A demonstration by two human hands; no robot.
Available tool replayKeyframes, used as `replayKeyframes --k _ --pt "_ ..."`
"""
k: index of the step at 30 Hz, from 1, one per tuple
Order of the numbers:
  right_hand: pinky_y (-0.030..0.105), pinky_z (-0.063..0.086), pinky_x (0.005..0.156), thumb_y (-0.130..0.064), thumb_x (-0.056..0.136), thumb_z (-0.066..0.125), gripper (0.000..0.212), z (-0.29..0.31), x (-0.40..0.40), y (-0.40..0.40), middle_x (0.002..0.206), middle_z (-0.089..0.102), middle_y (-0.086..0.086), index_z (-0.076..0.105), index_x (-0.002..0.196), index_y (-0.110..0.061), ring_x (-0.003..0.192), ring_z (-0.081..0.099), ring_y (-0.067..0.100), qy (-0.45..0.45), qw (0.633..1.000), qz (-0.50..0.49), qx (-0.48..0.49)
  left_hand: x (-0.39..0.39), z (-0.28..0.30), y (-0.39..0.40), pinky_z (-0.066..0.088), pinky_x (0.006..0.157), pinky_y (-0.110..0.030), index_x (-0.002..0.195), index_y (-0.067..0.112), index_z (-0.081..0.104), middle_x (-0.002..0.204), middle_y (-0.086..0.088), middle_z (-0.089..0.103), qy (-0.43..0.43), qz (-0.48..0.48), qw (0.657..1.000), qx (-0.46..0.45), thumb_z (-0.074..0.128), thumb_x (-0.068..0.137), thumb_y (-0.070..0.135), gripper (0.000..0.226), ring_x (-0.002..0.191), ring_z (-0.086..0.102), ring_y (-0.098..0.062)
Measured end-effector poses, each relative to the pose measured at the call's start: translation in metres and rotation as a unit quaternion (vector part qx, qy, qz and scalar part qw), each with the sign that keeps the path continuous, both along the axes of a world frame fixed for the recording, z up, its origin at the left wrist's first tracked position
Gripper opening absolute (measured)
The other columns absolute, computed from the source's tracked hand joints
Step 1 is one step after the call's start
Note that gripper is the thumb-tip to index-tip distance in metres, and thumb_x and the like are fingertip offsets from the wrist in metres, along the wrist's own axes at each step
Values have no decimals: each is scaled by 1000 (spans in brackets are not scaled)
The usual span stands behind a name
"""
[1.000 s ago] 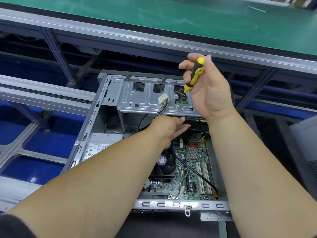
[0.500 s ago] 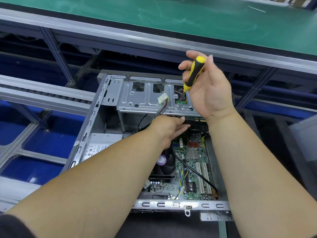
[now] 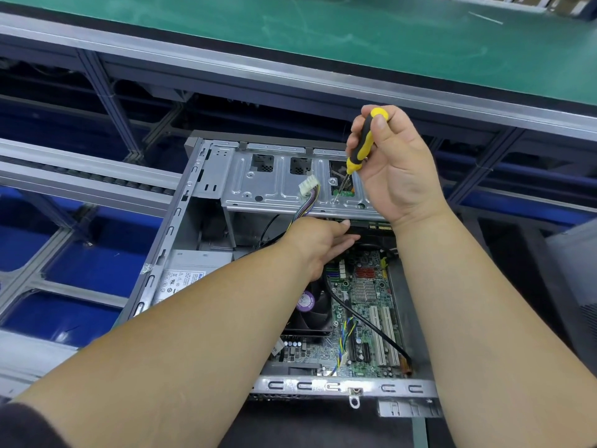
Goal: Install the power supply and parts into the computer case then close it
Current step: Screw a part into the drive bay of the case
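Observation:
An open grey computer case [image 3: 168,240] lies in front of me. My right hand [image 3: 397,176] grips a yellow and black screwdriver [image 3: 363,143], its tip on a screw in the silver drive cage [image 3: 258,185] at the case's far end. My left hand [image 3: 318,242] reaches under the cage's near edge, fingers extended and pressed against a dark part there; whether it holds anything is hidden. The power supply [image 3: 187,273] with its white label sits at the case's left side. The motherboard [image 3: 361,312] and a black fan [image 3: 313,312] fill the case floor. A white connector [image 3: 308,184] on coloured wires rests on the cage.
A green work surface [image 3: 355,30] with an aluminium edge runs across the back. Blue bins [image 3: 74,273] and an aluminium frame lie to the left. A grey panel [image 3: 578,270] stands at the right edge. A black cable [image 3: 365,321] crosses the motherboard.
My right hand's fingers have shifted slightly on the screwdriver handle, as in turning it. My left hand and the case have stayed in place.

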State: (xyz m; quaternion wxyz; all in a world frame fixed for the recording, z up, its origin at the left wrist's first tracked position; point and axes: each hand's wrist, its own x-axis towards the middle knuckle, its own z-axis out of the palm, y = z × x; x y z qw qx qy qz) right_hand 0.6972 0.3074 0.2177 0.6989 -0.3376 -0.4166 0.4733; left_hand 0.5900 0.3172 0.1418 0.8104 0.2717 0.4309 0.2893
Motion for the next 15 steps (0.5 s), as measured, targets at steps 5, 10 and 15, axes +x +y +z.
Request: replayKeyframes --k 5,10,15 --pt "31 45 80 -8 92 52 8 1 -3 1 91 57 6 52 100 -9 83 52 18 -8 1000 11 2 0 1 -1 59 73 -25 91 2 47 91 -9 55 0 2 1000 -2 62 90 -2 15 81 70 -21" --pt "33 47 82 -7 94 53 9 -1 -2 1 89 61 5 54 102 -7 82 55 18 -13 1000 -4 1 0 0 -1 59 73 -25 113 -1 44 92 -8 55 3 2 1000 -5 62 91 -2 29 82 70 -21" --pt "36 49 88 -14 95 56 14 -1 3 -1 90 67 2 58 108 -10 89 61 19 -107 990 -91 -4 0 1 0 59 75 -25 107 1 45 91 -7 56 4 0 1000 -9 62 90 -2 24 85 71 -21"
